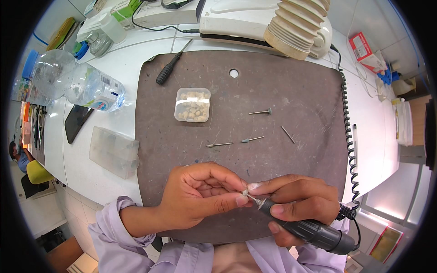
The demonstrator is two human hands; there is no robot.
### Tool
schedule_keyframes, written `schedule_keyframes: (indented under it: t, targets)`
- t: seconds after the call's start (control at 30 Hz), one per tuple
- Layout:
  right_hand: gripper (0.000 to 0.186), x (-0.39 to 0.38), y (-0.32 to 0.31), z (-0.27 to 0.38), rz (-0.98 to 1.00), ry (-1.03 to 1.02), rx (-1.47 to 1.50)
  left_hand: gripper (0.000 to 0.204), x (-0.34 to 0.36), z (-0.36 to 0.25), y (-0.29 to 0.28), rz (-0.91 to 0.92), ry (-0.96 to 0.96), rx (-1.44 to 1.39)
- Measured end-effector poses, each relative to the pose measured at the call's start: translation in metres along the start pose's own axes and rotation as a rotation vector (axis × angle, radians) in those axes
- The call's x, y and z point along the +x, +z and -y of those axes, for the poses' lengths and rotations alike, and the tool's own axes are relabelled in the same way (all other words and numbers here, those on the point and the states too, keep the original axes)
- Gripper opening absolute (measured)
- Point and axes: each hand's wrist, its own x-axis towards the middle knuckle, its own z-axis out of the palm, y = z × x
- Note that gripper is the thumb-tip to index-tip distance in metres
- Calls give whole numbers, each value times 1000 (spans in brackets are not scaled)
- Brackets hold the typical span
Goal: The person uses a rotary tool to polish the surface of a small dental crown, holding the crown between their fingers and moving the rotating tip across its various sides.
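My left hand (193, 195) pinches a tiny off-white piece (245, 193), tooth-like, between thumb and fingertips; the fingers partly hide it. Wrapped in my right hand (302, 195) is a black rotary handpiece (318, 234), its slim metal bur pointing left and meeting the piece or very close to it. My right thumb tip rests near my left fingertips. Beyond the hands, loose burs lie on the brown mat (273, 91): a wheel-headed one (261, 112), a green-tipped one (251, 139), a pointed one (220, 145) and a plain thin shank (287, 134).
A clear box (178, 113) of small beige pieces and a black screwdriver (167, 72) sit on the mat. Left are a plastic bottle (79, 82), a phone (77, 123) and a clear case (111, 152). A ribbed hose (298, 27) stands behind; a coiled cord (347, 132) runs along the right.
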Motion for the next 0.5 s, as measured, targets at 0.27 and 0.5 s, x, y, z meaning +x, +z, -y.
schedule_keyframes:
  t: [0.27,0.5]
  targets:
    - [26,0,2,-1,-18,-10,-12,17,0,0,-1,4,-2,20]
    - [25,1,2,-1,-22,-11,-17,17,1,1,-1,18,7,-22]
